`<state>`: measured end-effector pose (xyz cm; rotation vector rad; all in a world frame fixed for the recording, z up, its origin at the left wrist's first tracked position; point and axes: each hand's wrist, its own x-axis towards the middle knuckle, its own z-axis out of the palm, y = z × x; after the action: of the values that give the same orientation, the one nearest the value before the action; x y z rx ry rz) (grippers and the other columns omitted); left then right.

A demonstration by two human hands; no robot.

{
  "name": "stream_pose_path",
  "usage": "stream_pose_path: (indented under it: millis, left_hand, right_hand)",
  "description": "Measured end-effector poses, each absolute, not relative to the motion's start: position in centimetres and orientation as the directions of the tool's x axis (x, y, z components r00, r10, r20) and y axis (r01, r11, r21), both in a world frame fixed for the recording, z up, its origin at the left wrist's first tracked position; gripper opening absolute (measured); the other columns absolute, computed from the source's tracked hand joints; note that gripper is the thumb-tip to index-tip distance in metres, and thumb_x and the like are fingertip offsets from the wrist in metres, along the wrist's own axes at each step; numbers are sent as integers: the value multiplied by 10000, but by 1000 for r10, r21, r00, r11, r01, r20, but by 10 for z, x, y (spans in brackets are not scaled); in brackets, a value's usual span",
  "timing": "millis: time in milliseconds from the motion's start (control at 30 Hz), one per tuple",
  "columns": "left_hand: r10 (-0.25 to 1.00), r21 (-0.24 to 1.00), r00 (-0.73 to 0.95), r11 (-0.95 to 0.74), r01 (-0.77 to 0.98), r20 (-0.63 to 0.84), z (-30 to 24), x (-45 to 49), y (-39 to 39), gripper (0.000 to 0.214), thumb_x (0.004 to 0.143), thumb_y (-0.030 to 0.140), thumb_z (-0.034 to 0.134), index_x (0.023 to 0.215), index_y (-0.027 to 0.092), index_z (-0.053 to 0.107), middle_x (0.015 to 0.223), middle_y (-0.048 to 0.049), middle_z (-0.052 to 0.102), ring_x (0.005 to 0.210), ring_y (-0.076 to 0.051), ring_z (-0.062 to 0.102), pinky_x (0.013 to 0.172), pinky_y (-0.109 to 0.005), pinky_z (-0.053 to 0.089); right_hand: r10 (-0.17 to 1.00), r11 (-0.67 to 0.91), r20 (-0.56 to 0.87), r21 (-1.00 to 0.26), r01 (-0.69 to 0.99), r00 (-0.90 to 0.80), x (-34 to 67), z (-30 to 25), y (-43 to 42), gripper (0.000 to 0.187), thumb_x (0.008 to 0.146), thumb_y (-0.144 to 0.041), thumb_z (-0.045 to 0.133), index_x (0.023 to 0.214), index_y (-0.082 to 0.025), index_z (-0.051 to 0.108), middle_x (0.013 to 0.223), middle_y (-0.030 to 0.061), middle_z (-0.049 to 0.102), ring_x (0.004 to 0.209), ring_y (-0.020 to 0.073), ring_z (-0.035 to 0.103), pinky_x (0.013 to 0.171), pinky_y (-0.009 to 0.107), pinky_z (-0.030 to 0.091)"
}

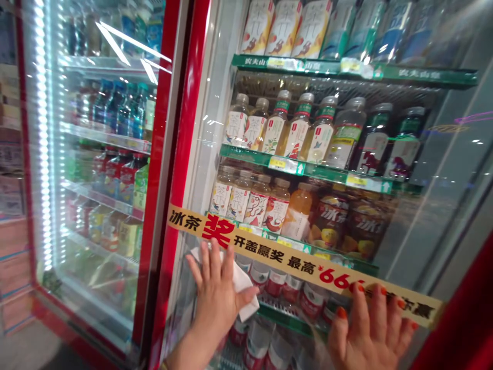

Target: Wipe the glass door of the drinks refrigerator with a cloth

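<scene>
My left hand (213,293) lies flat against the glass door (200,169) of a drinks fridge, fingers stretched out. Under its palm and thumb is a white paper tissue (246,288), pressed to the glass; part of it is hidden by the hand. My right hand (372,329) is spread at the lower right, its fingertips over the right part of a yellow printed strip (269,252) and covering some of its characters. The strip runs slantwise across the door. The fingertips of my left hand come up to its lower edge.
Behind the glass, bottled drinks (296,126) stand in rows on shelves with green edges (323,169). A second fridge (154,169) with a red frame and lit shelves is at the left. Stacked cartons (15,267) stand at the far left, beside the floor (23,349).
</scene>
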<state>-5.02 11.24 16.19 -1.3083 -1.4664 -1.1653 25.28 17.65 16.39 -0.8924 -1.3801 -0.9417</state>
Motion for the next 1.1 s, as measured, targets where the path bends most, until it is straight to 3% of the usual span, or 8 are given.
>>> stream_pose_path:
  millis: [133, 267, 367, 567, 633, 800, 900, 1100]
  left_hand:
    - [253, -64, 49, 54, 996, 966, 120, -66, 103, 1188, 866, 814, 676, 1769, 264, 132, 1861, -173, 74, 1736, -429, -31, 1355, -752, -75]
    - [230, 227, -260, 161, 961, 938, 143, -120, 93, 1026, 1022, 551, 595, 1764, 168, -1, 1840, -262, -7, 1718, -479, -67, 1340, -803, 32]
    - [176, 331, -341, 84, 940, 924, 180, -102, 102, 988, 1055, 654, 450, 1760, 141, -14, 1831, -275, -89, 1714, -486, -92, 1331, -811, 17]
    - [260, -217, 240, -112, 970, 935, 143, -20, 107, 1310, 779, 915, 680, 1769, 267, 119, 1870, -119, -22, 1746, -352, -54, 1410, -588, -53]
    - [274, -291, 314, -123, 949, 909, 120, -40, 98, 1276, 789, 911, 672, 1767, 293, 133, 1873, -87, -20, 1747, -327, -62, 1411, -570, -78]
    - [258, 202, -223, 107, 974, 940, 148, -117, 87, 998, 1049, 597, 539, 1762, 197, -33, 1844, -225, -93, 1721, -455, -85, 1361, -760, 22]
    - [245, 310, -331, 124, 943, 911, 175, -93, 99, 1033, 1051, 621, 519, 1751, 125, -57, 1817, -276, -166, 1706, -492, -121, 1348, -785, 73]
    - [296, -290, 313, -119, 949, 902, 105, 2, 107, 1144, 857, 833, 679, 1759, 350, 167, 1874, -40, 59, 1750, -290, -49, 1425, -542, -35]
  right_hand:
    - [-5, 391, 1000, 17, 920, -16, 251, 164, 174, 725, 1024, -370, 543, 1725, -370, 358, 1802, -1, 338, 1659, 444, 336, 1318, 814, 255]
    - [45, 407, 999, -23, 913, 5, 244, 168, 167, 727, 1036, -364, 540, 1734, -361, 335, 1813, 15, 313, 1673, 452, 295, 1317, 835, 211]
    - [67, 406, 997, -5, 914, -25, 241, 170, 163, 744, 1046, -405, 536, 1746, -357, 291, 1843, 24, 223, 1696, 457, 216, 1314, 853, 144]
    - [85, 371, 974, 164, 914, -209, 244, 171, 159, 774, 1056, -530, 529, 1757, -366, 245, 1858, 13, 178, 1718, 427, 146, 1337, 805, 74]
    - [94, 355, 971, 175, 918, -221, 246, 170, 159, 794, 1053, -542, 530, 1763, -353, 227, 1863, 24, 154, 1719, 429, 134, 1338, 801, 61]
    - [97, 339, 970, 178, 924, -223, 246, 168, 161, 817, 1048, -515, 544, 1770, -353, 198, 1869, 39, 138, 1720, 437, 126, 1335, 800, 67]
    - [106, 327, 972, 165, 930, -210, 247, 166, 162, 830, 1042, -508, 564, 1770, -360, 194, 1862, 59, 188, 1714, 442, 156, 1333, 795, 88]
    - [102, 331, 971, 171, 928, -215, 249, 166, 164, 856, 1020, -508, 604, 1767, -371, 209, 1834, 86, 290, 1690, 456, 234, 1306, 777, 210]
